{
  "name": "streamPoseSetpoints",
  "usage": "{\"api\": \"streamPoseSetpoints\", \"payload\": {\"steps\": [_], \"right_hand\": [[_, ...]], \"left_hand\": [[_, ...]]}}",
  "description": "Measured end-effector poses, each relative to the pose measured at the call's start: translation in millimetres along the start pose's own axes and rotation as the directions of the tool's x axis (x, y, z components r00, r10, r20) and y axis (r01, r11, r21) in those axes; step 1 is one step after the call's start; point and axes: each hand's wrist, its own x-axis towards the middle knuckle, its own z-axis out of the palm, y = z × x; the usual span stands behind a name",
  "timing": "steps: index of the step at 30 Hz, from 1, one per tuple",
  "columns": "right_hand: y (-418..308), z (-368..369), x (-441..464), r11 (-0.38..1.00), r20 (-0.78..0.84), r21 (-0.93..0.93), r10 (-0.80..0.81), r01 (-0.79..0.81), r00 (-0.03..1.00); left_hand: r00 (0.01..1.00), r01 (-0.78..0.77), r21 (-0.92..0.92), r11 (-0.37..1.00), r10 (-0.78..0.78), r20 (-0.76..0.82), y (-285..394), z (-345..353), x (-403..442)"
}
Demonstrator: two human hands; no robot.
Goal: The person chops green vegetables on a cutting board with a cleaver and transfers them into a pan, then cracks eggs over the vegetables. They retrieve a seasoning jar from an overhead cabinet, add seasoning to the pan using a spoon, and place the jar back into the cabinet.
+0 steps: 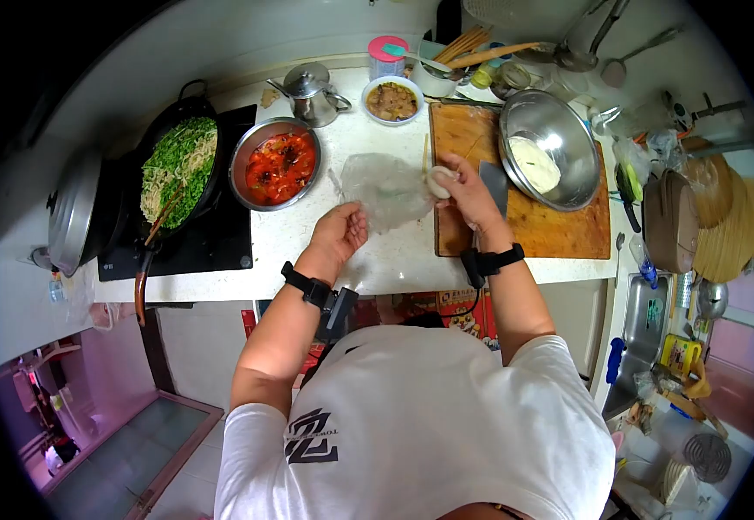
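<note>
My right hand [472, 204] is closed around a small pale lump of dough [440, 183], held above the left edge of the wooden cutting board. A clear plastic sheet [384, 192] lies on the white counter between my hands. At its lower left edge is my left hand [340, 232], with its fingers curled in; whether they pinch anything is hidden. Beyond my right hand stands a steel mixing bowl [559, 121] with a mass of white dough [534, 165] inside. A wide dark blade [493, 184] lies on the board, partly covered by my right hand.
Left of the sheet sits a steel bowl of red food [236, 178]. A wok [208, 186] of chopped greens and pale strands rests on the black cooktop [229, 238]. Behind are a metal pot [312, 104], a bowl of brown sauce [392, 100] and the cutting board [559, 238].
</note>
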Motion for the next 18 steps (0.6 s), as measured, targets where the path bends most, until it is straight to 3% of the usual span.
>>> {"api": "streamPoseSetpoints", "payload": {"steps": [4,7,9,11,13,15,16,18], "right_hand": [[0.3,-20.4,-16.8,0.988,-0.221,0.147,-0.003,0.036,0.975],[-2.5,-29.9,-30.8,0.982,-0.275,0.188,0.017,0.037,0.961],[-3.7,-33.5,-38.5,0.987,-0.277,0.157,0.025,0.020,0.961],[-2.9,-28.8,-50.2,0.993,-0.217,0.048,0.112,-0.104,0.970],[17.9,-13.6,-57.5,0.994,-0.214,0.030,0.112,-0.108,0.970],[28.3,13.8,-67.3,0.918,-0.098,-0.388,-0.128,0.081,0.987],[38.4,23.1,-67.1,0.921,-0.090,-0.383,-0.121,0.077,0.989],[55.2,43.4,-67.9,0.752,0.035,-0.521,-0.454,0.404,0.890]], "left_hand": [[1.000,-0.005,-0.010,1.000,0.005,-0.001,4.0,14.8,20.4],[1.000,0.011,-0.083,0.997,-0.011,0.000,8.0,25.5,29.1],[1.000,-0.001,-0.068,0.998,0.001,0.001,11.2,32.5,28.5],[0.988,0.030,-0.045,0.999,-0.023,0.153,14.8,37.4,26.2],[0.988,0.033,-0.026,0.999,-0.028,0.154,15.4,28.1,32.5],[0.987,0.017,-0.006,1.000,-0.016,0.158,17.1,19.1,27.2],[0.989,0.016,-0.010,1.000,-0.015,0.147,17.1,12.3,22.1],[0.992,0.047,-0.063,0.997,-0.040,0.117,16.5,-2.8,1.2]]}}
